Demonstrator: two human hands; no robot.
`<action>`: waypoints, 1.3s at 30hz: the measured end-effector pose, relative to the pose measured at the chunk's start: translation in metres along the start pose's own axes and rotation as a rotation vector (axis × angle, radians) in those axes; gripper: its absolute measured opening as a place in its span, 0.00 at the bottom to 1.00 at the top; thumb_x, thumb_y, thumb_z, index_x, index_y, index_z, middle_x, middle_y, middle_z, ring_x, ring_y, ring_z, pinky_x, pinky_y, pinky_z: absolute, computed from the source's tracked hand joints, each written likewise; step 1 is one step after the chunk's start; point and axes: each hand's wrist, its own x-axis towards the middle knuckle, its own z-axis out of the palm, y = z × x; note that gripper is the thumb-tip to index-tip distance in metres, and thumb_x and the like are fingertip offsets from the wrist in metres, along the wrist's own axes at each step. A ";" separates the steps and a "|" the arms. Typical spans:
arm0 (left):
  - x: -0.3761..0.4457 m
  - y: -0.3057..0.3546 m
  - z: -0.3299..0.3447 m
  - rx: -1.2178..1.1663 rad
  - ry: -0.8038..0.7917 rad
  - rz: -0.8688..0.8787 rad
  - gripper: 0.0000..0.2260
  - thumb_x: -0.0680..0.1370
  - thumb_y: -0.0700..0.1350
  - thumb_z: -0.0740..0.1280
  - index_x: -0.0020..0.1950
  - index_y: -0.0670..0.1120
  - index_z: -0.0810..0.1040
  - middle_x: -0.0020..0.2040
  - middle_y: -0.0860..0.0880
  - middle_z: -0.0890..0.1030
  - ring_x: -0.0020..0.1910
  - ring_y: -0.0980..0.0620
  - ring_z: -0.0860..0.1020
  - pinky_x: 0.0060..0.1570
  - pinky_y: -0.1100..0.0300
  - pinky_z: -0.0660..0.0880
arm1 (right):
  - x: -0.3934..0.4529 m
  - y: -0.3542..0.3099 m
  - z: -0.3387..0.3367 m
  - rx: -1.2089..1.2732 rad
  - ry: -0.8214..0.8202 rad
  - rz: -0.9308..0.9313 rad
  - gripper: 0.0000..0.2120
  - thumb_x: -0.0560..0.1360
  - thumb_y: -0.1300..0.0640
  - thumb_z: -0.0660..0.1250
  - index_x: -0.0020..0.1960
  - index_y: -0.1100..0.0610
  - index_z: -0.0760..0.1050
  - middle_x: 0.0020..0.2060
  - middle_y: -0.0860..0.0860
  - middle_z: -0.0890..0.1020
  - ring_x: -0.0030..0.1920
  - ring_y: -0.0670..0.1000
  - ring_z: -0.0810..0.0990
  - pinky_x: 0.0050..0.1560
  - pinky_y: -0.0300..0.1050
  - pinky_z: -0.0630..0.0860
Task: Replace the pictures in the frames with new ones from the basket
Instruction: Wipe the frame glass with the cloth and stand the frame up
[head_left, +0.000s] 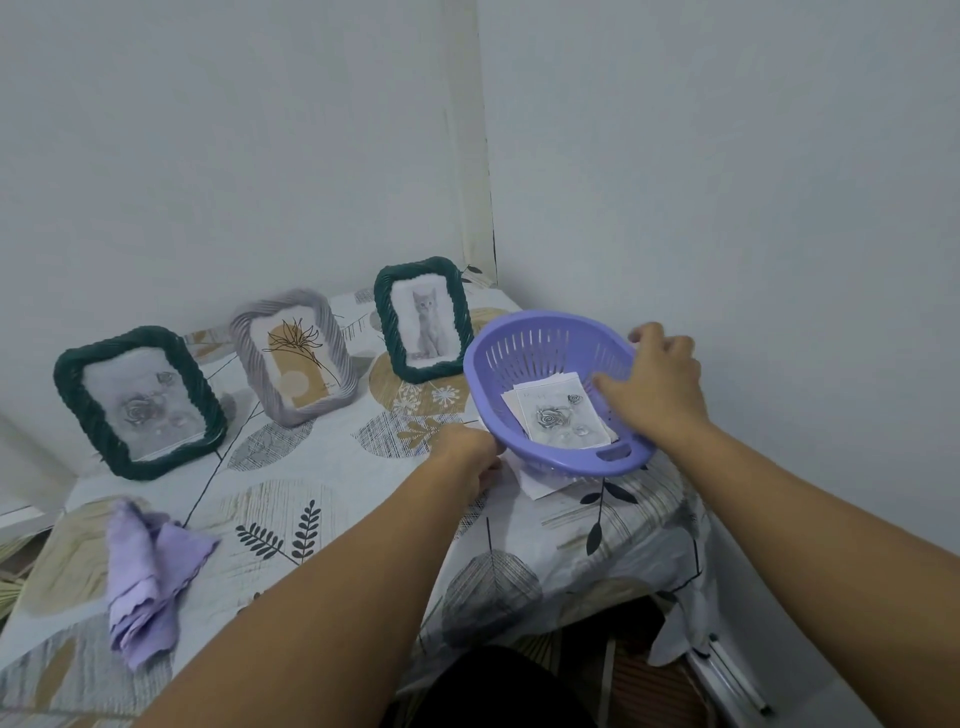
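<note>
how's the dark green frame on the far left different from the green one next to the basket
The left green frame holds a grey rose picture; the right green frame holds a picture of a sitting cat. The left one stands at the near end of the row, above the purple cloth; the right one stands by the wall corner, beside the purple basket. Both are dark green, rope-twisted, upright and leaning back.
</note>
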 end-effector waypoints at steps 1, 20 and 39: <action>0.001 -0.002 -0.002 0.020 -0.002 0.027 0.09 0.78 0.35 0.71 0.57 0.36 0.78 0.49 0.39 0.82 0.36 0.45 0.78 0.22 0.63 0.73 | 0.002 0.004 -0.003 0.061 0.000 0.081 0.32 0.75 0.47 0.74 0.72 0.54 0.64 0.69 0.60 0.65 0.66 0.65 0.71 0.64 0.57 0.72; -0.014 -0.014 0.044 0.638 0.315 0.058 0.31 0.72 0.62 0.69 0.69 0.47 0.70 0.67 0.42 0.72 0.67 0.40 0.71 0.64 0.46 0.72 | 0.009 0.031 -0.008 0.313 -0.085 0.211 0.14 0.73 0.63 0.60 0.53 0.50 0.78 0.47 0.52 0.83 0.50 0.59 0.82 0.54 0.55 0.81; -0.003 -0.001 0.047 0.031 0.135 0.044 0.08 0.77 0.41 0.68 0.55 0.42 0.75 0.46 0.43 0.76 0.53 0.39 0.79 0.56 0.43 0.80 | 0.014 0.041 0.009 0.564 -0.055 0.343 0.14 0.73 0.65 0.59 0.48 0.50 0.79 0.48 0.53 0.84 0.49 0.60 0.84 0.49 0.56 0.83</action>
